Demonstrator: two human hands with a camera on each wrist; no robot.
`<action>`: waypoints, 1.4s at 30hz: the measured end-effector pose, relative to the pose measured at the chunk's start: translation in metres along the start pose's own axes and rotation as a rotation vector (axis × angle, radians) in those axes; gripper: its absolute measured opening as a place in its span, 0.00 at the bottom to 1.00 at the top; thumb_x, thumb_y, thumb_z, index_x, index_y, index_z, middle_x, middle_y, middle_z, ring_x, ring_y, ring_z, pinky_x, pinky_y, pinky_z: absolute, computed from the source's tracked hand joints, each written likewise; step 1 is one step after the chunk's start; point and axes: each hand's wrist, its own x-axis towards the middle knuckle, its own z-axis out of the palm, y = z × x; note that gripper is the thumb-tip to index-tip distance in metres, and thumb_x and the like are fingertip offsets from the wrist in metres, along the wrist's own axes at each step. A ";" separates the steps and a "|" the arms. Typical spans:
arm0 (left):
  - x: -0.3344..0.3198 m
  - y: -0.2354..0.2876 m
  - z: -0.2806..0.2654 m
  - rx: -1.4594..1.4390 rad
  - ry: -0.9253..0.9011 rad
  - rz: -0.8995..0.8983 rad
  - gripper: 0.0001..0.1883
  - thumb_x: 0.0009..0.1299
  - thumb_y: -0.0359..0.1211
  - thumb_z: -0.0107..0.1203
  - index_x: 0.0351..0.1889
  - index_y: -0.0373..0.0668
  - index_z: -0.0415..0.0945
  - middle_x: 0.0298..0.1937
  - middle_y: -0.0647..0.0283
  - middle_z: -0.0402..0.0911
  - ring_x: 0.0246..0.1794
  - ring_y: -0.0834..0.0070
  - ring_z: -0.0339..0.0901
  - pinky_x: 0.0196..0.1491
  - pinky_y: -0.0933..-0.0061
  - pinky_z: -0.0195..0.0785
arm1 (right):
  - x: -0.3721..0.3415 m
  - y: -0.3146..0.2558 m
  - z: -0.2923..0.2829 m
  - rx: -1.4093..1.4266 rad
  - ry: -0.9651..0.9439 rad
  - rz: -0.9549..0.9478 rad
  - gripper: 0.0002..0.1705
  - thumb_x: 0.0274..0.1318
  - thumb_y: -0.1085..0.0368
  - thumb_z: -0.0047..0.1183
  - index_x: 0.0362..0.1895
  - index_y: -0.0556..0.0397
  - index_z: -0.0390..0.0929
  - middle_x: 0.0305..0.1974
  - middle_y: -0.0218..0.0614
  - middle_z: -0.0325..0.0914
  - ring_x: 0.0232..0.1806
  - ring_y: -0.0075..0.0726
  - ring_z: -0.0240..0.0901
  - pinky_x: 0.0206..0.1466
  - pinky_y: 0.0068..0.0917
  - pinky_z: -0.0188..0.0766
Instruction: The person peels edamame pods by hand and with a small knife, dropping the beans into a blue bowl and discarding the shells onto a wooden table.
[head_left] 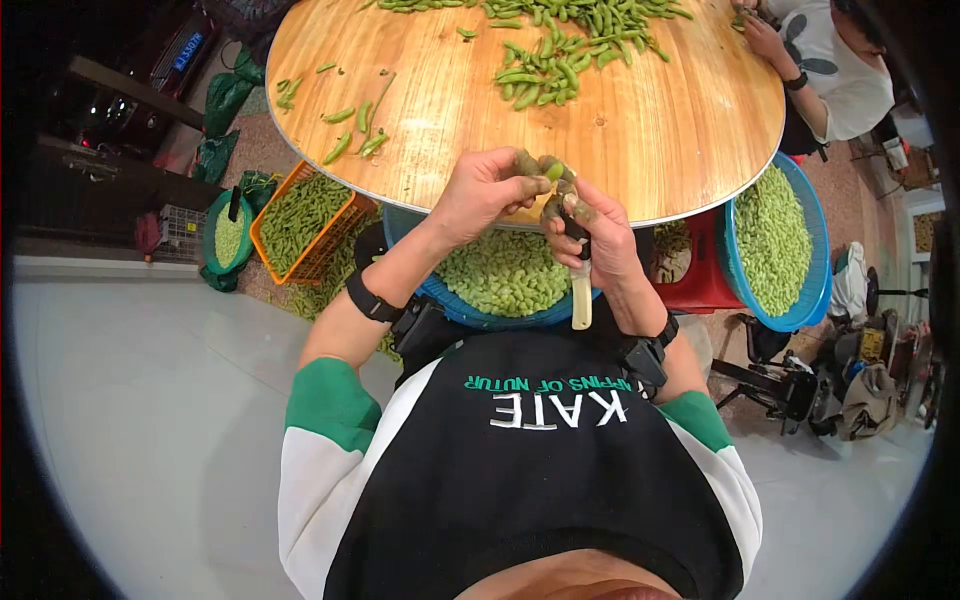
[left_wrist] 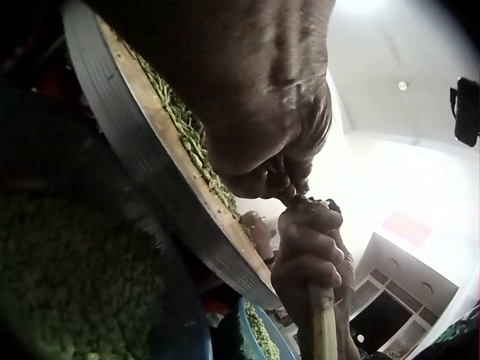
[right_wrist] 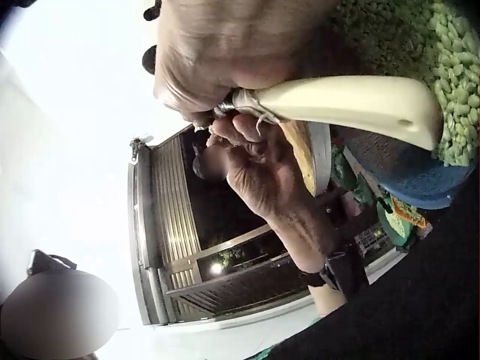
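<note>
Over the near edge of the round wooden table point(head_left: 440, 130), my two hands meet. My left hand point(head_left: 483, 195) pinches a small green soybean pod point(head_left: 554, 172) between thumb and fingers. My right hand point(head_left: 600, 230) grips a tool with a cream handle point(head_left: 582, 302), its fingertips right at the pod. In the right wrist view the handle point(right_wrist: 352, 105) sticks out from the palm, with a hole near its end; the tool's working end is hidden in the fingers. Beneath both hands, a blue basin point(head_left: 470, 318) holds shelled green beans point(head_left: 510, 275).
Heaped pods point(head_left: 560, 60) lie at the table's far side, a few loose pods point(head_left: 345, 140) at left. An orange crate point(head_left: 268, 250) of pods and a green basin point(head_left: 222, 265) stand at left. At right are a blue basin point(head_left: 825, 290) of beans and another person point(head_left: 840, 70).
</note>
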 end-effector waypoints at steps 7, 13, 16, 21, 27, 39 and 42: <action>0.000 0.002 0.001 0.059 -0.036 0.014 0.04 0.65 0.27 0.58 0.36 0.37 0.77 0.23 0.73 0.72 0.19 0.90 0.63 0.21 0.88 0.52 | -0.005 -0.005 0.007 -0.099 0.005 -0.034 0.15 0.67 0.63 0.43 0.55 0.55 0.68 0.31 0.33 0.71 0.19 0.18 0.58 0.17 0.14 0.57; 0.000 0.003 -0.006 -0.195 -0.138 -0.110 0.05 0.66 0.30 0.59 0.34 0.39 0.76 0.24 0.70 0.75 0.19 0.91 0.67 0.19 0.90 0.55 | -0.006 -0.004 0.014 -0.194 0.089 -0.069 0.14 0.66 0.64 0.43 0.51 0.56 0.71 0.29 0.34 0.70 0.18 0.18 0.56 0.15 0.14 0.54; 0.002 -0.004 -0.010 -0.368 -0.224 -0.208 0.06 0.66 0.30 0.58 0.39 0.39 0.76 0.25 0.70 0.75 0.18 0.90 0.68 0.18 0.90 0.56 | -0.006 -0.003 0.011 -0.127 0.042 -0.035 0.11 0.66 0.64 0.44 0.48 0.55 0.70 0.28 0.34 0.68 0.17 0.18 0.56 0.14 0.14 0.54; 0.002 -0.012 -0.010 -0.573 -0.324 -0.297 0.07 0.67 0.30 0.58 0.41 0.39 0.76 0.26 0.70 0.75 0.19 0.88 0.68 0.18 0.87 0.57 | -0.005 0.000 -0.001 0.166 -0.078 0.059 0.11 0.64 0.65 0.45 0.48 0.54 0.69 0.28 0.33 0.67 0.18 0.18 0.56 0.14 0.13 0.54; -0.006 -0.003 0.005 0.656 -0.021 0.387 0.10 0.61 0.28 0.58 0.37 0.34 0.71 0.24 0.60 0.72 0.22 0.69 0.71 0.30 0.67 0.68 | -0.003 0.001 -0.007 0.325 0.048 0.109 0.15 0.63 0.66 0.46 0.53 0.51 0.67 0.30 0.33 0.67 0.19 0.19 0.57 0.14 0.13 0.54; -0.011 -0.016 0.018 0.448 0.118 0.456 0.06 0.68 0.29 0.54 0.31 0.35 0.75 0.27 0.60 0.76 0.25 0.75 0.74 0.28 0.75 0.67 | -0.008 0.008 0.009 0.434 0.060 0.094 0.19 0.64 0.65 0.45 0.59 0.47 0.66 0.31 0.32 0.68 0.19 0.18 0.56 0.14 0.12 0.54; -0.018 -0.006 0.022 0.031 0.125 0.077 0.08 0.70 0.30 0.52 0.34 0.33 0.77 0.29 0.65 0.78 0.27 0.83 0.72 0.29 0.79 0.66 | -0.011 0.007 0.013 0.318 0.058 0.013 0.20 0.64 0.65 0.45 0.60 0.48 0.65 0.31 0.34 0.68 0.19 0.19 0.56 0.14 0.12 0.54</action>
